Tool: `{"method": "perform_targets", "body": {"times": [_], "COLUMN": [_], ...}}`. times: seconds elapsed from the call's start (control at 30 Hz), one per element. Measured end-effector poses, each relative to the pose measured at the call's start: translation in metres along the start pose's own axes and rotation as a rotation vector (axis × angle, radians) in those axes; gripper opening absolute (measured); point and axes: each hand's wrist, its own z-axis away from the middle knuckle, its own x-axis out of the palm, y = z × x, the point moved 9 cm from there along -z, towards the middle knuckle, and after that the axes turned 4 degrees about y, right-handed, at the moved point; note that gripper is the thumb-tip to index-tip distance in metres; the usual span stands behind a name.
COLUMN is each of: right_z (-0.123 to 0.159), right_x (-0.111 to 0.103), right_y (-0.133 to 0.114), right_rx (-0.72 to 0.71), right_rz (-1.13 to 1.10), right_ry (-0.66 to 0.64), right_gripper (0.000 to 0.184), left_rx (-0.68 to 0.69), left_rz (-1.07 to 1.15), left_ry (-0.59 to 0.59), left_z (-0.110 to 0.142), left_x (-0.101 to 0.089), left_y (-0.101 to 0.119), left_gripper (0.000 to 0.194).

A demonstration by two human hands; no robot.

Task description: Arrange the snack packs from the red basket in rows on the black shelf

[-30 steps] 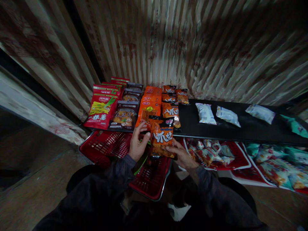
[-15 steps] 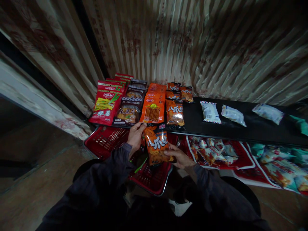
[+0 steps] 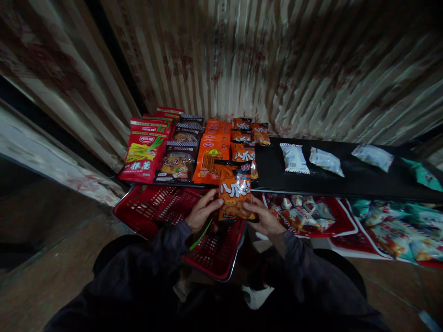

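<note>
Between my two hands is an orange and black snack bag, upright just in front of the shelf edge. My left hand pinches its lower left side, and my right hand grips its lower right side. Behind it, more bags of the same kind stand in a row on the black shelf. Left of that row are flat orange packets, dark brown snack bags and red snack bags. The held bag covers part of the nearest orange ones.
Below the shelf stands a red basket, with a green strip showing inside. Further right, red baskets hold white and red snack packs and teal ones. Several pale packs lie on the shelf's right part. A corrugated curtain-like wall rises behind.
The orange snack bag has moved up and right, closer to the shelf row. My left hand has shifted from its top corner to its lower left side. The view has turned slightly.
</note>
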Motion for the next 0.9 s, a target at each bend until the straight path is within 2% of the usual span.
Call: {"method": "perform_targets", "body": {"times": [0.1,0.2,0.33,0.47,0.6,0.73,0.8,0.9], "right_z": [0.001,0.002,0.002,0.006,0.008,0.012,0.013,0.013], "right_x": [-0.003,-0.007,-0.010,-0.011,-0.014,-0.019,-0.016,-0.019], "right_y": [-0.008,-0.016,-0.023,-0.036,-0.041,-0.061,-0.069,-0.072], "right_rx": [-0.061,-0.104,-0.147,-0.311,-0.341,-0.412,-0.411,-0.324], "right_rz": [0.046,0.186,0.465,0.632,0.652,0.608,0.547,0.437], "right_ry": [0.002,0.025,-0.012,-0.008,0.055,0.159,0.112,0.046], "right_gripper": [0.056,0.054,0.054,0.051,0.046,0.046,0.047,0.052], "left_rx": [0.017,0.036,0.044,0.036,0.040,0.060,0.080,0.109], "left_rz": [-0.078,-0.104,-0.151,-0.138,-0.100,-0.066,-0.065,-0.085], "left_ry": [-0.090,-0.083,-0.061,-0.085,-0.065,0.041,0.106,0.162], "left_z": [0.004,0.002,-0.002,-0.001,-0.004,-0.013,-0.019,-0.029], "left_x": [0.012,0.012,0.009,0.012,0.019,0.024,0.024,0.029], "left_y": [-0.002,-0.001,-0.002,-0.008,-0.009,0.000,0.005,0.009], "left_gripper": [0.059,0.061,0.064,0.058,0.054,0.059,0.061,0.064]}}
